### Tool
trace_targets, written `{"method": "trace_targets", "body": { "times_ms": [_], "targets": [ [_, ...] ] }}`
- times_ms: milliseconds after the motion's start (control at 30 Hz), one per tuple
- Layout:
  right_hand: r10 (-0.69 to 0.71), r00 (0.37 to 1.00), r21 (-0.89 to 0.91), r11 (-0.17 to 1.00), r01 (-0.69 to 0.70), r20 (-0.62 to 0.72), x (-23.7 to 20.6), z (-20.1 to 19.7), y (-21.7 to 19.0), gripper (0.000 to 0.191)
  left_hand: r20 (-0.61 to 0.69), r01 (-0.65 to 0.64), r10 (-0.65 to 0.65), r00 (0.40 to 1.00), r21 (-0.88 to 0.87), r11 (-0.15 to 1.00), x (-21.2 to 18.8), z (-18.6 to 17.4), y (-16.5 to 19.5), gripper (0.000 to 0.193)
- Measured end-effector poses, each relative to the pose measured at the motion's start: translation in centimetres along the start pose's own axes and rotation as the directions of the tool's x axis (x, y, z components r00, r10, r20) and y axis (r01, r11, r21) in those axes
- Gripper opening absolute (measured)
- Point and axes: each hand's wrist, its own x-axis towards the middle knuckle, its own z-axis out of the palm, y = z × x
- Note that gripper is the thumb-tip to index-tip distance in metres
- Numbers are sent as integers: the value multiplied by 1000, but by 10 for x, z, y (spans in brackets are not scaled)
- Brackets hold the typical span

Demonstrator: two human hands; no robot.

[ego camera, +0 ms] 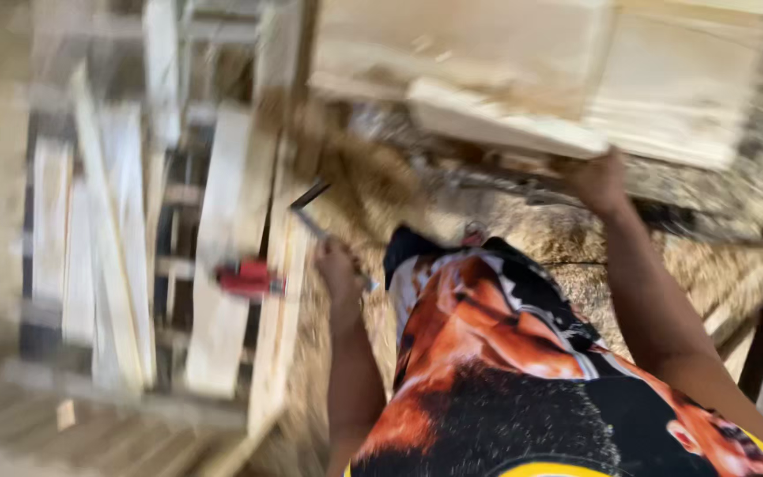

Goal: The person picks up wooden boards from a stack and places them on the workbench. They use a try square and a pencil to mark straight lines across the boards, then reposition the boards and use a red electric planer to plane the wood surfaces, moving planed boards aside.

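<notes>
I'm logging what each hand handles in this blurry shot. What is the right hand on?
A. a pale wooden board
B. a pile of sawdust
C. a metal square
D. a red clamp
A: the right hand reaches up to the end of the pale wooden board, while the left hand holds a thin metal tool lower down.

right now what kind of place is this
Most likely a woodworking shop, though the view is blurred. Pale planks stand stacked on the left, sawdust covers the ground, and the right hand grips a wooden board; the left hand holds a thin metal tool.
</notes>
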Motion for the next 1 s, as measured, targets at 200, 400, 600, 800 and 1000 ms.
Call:
{"method": "trace_targets", "body": {
  "times_ms": [200, 400, 600, 800, 1000],
  "targets": [
    [-253, 966, -236, 943, 236, -48, 13, 7, -15, 42, -67, 39, -44, 997, -69, 997, 2, -15, -17, 14],
    [-180, 981, -102, 980, 172, -74, 19, 32, -71, 51, 39, 47, -40, 998, -183, 982, 85, -28, 43, 36],
    [-279, 947, 417, 851, 320, -157, 10, 88, -164, 51, 9, 46, -45, 999, -30, 999, 202, -86, 130, 32],
    [-583, 787, 379, 788, 485, 204, 43, 169, -325, 15, 19, -99, 97, 995, 178, 979, 320, -178, 197, 35],
    [-255, 904, -164, 931, 325, 343, 115, 403, -437, 43, -108, 150, -142, 984, 67, 986, 377, -252, 209, 26]
  ]
}}
